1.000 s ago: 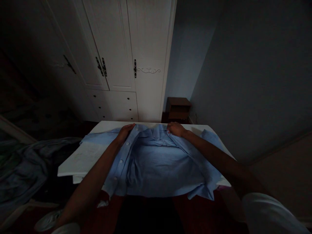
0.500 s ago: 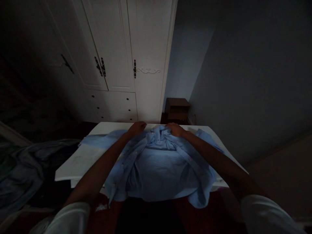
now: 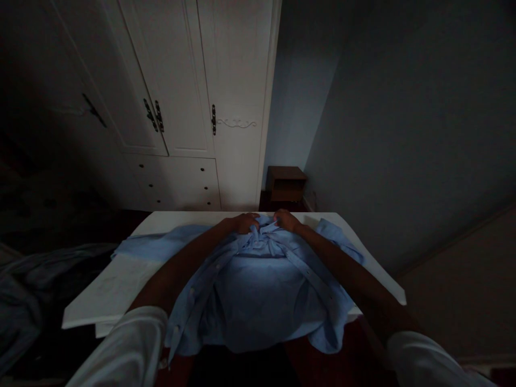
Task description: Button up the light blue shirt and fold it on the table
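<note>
Before the white wardrobe [image 3: 239, 70], a white table [image 3: 100, 295] is carrying a blue shirt [image 3: 262, 301], lengthwise reaching from its far edge over its near edge, while the left hand [image 3: 245, 222] and right hand [image 3: 286, 220] are gripping opposite collar sides.

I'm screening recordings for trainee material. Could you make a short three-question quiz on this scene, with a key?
1. Multiple choice: on the white table, where do the left hand and right hand grip the blue shirt?
A. At the hem nearest the person
B. At its far end, close together
C. At the two cuffs

2. True or false: the shirt's front is buttoned shut.

3. Fill in: in the picture, the small brown cabinet stands just to the ___ of the white wardrobe.

Key: 1. B; 2. False, its front lies spread open; 3. right.
</note>
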Tool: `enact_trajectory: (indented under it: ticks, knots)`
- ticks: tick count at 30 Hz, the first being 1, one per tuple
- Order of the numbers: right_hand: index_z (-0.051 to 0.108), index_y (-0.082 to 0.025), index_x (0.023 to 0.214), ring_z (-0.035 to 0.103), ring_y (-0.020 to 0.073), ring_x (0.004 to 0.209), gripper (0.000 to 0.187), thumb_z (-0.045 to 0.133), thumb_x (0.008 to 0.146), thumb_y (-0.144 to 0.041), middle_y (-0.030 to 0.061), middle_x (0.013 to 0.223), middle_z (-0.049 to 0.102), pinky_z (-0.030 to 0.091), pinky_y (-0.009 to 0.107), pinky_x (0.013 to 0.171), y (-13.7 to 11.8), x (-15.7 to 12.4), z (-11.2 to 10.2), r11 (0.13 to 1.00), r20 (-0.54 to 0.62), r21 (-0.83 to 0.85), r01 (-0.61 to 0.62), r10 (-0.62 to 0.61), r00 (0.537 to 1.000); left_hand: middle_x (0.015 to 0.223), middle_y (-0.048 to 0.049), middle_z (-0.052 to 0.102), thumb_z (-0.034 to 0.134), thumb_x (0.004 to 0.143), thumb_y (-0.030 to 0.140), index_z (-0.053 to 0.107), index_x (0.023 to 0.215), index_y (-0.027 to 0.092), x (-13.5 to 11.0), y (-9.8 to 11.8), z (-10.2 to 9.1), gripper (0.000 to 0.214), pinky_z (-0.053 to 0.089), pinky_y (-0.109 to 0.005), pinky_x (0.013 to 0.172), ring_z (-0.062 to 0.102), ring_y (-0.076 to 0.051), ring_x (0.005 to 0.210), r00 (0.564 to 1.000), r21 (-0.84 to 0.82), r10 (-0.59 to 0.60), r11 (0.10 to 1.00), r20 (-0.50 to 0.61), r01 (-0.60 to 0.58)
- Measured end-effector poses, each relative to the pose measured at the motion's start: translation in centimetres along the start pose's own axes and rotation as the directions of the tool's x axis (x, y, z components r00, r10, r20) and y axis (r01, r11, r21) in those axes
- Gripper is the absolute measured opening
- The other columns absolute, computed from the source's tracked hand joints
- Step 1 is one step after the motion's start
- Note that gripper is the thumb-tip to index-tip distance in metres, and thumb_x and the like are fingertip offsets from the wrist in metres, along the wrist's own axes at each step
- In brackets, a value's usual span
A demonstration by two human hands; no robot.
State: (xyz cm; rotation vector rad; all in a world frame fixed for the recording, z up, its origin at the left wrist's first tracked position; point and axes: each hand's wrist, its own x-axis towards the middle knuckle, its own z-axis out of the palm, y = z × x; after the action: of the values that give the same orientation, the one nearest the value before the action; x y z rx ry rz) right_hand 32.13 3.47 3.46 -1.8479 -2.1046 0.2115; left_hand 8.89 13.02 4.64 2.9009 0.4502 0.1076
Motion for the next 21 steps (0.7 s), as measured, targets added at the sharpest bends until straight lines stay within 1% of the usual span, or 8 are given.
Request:
enact_trajectory:
  ticks: [4, 6, 8, 10, 12, 15, 18, 21]
  knots:
    - [0.062, -0.018, 0.091, 0.062, 0.0197, 0.093, 0.01, 0.056, 0.083, -0.018, 0.0055, 0.097, 0.068, 0.049, 0.03, 0.082, 0.4, 1.4, 0.4, 0.991, -0.091, 0.066, -0.114, 0.12, 0.989, 0.115, -0.0087, 0.069, 0.068, 0.078, 0.034, 0.073, 0.096, 0.019, 1.1, -0.8, -1.5, 0.024, 0.047, -0.032, 0.096, 0.062, -0.022, 0.108, 0.968, -0.078, -0.209, 0.977, -0.135, 0.2]
    - [0.06, -0.017, 0.095, 0.062, 0.0194, 0.09, 0.015, 0.047, 0.088, -0.021, 0.0067, 0.098, 0.067, 0.05, 0.03, 0.079, 0.6, 2.0, 0.7, 0.976, -0.144, 0.094, -0.195, 0.207, 0.968, 0.116, -0.0137, 0.067, 0.053, 0.088, 0.034, 0.069, 0.107, 0.014, 1.7, -1.4, -2.2, 0.032, 0.047, -0.037, 0.095, 0.061, -0.025, 0.108, 0.886, -0.118, -0.394, 0.919, -0.245, 0.377]
    - [0.059, -0.016, 0.097, 0.062, 0.0202, 0.09, 0.017, 0.045, 0.089, -0.022, 0.0083, 0.098, 0.067, 0.05, 0.031, 0.078, 0.6, 2.5, 1.2, 0.959, -0.175, 0.114, -0.261, 0.278, 0.944, 0.117, -0.0176, 0.066, 0.045, 0.092, 0.032, 0.066, 0.111, 0.011, 2.1, -1.9, -2.3, 0.036, 0.047, -0.04, 0.094, 0.06, -0.028, 0.11, 0.771, -0.165, -0.555, 0.831, -0.312, 0.531]
    - [0.06, -0.016, 0.096, 0.062, 0.0209, 0.092, 0.016, 0.048, 0.086, -0.02, 0.0089, 0.099, 0.067, 0.049, 0.031, 0.081, 0.4, 3.0, 1.9, 0.946, -0.185, 0.126, -0.298, 0.318, 0.93, 0.116, -0.019, 0.065, 0.048, 0.09, 0.03, 0.066, 0.11, 0.011, 2.3, -2.1, -2.0, 0.033, 0.048, -0.04, 0.09, 0.061, -0.03, 0.108, 0.679, -0.207, -0.661, 0.748, -0.32, 0.631]
    - [0.062, -0.016, 0.096, 0.061, 0.0219, 0.098, 0.016, 0.052, 0.083, -0.017, 0.0101, 0.102, 0.066, 0.048, 0.032, 0.086, -0.1, 3.3, 2.5, 0.941, -0.189, 0.132, -0.313, 0.333, 0.924, 0.116, -0.0187, 0.064, 0.056, 0.085, 0.027, 0.065, 0.109, 0.012, 2.3, -1.8, -1.3, 0.03, 0.049, -0.038, 0.088, 0.063, -0.029, 0.106, 0.627, -0.234, -0.717, 0.695, -0.305, 0.68]
    - [0.062, -0.015, 0.106, 0.057, 0.0233, 0.108, 0.026, 0.054, 0.081, -0.014, 0.0127, 0.112, 0.063, 0.045, 0.034, 0.094, -0.9, 3.4, 2.9, 0.942, -0.204, 0.142, -0.304, 0.328, 0.922, 0.119, -0.0165, 0.061, 0.059, 0.081, 0.022, 0.062, 0.112, 0.015, 2.0, -1.1, -0.8, 0.032, 0.048, -0.036, 0.092, 0.061, -0.027, 0.11, 0.614, -0.254, -0.722, 0.689, -0.318, 0.678]
    - [0.057, -0.015, 0.119, 0.053, 0.0231, 0.116, 0.038, 0.053, 0.081, -0.014, 0.0136, 0.123, 0.059, 0.041, 0.035, 0.102, -1.6, 2.7, 2.4, 0.952, -0.229, 0.161, -0.259, 0.291, 0.929, 0.12, -0.0128, 0.06, 0.055, 0.084, 0.021, 0.062, 0.112, 0.017, 0.7, -0.5, -1.4, 0.029, 0.045, -0.035, 0.099, 0.057, -0.024, 0.115, 0.647, -0.256, -0.667, 0.742, -0.37, 0.619]
    - [0.056, -0.015, 0.121, 0.052, 0.0225, 0.116, 0.037, 0.052, 0.084, -0.018, 0.0134, 0.125, 0.056, 0.04, 0.035, 0.103, -1.8, 0.8, 1.1, 0.962, -0.257, 0.178, -0.208, 0.25, 0.934, 0.109, -0.0102, 0.065, 0.051, 0.087, 0.023, 0.066, 0.103, 0.017, -1.8, 0.5, -2.8, 0.023, 0.046, -0.033, 0.097, 0.059, -0.021, 0.109, 0.685, -0.255, -0.614, 0.788, -0.393, 0.561]
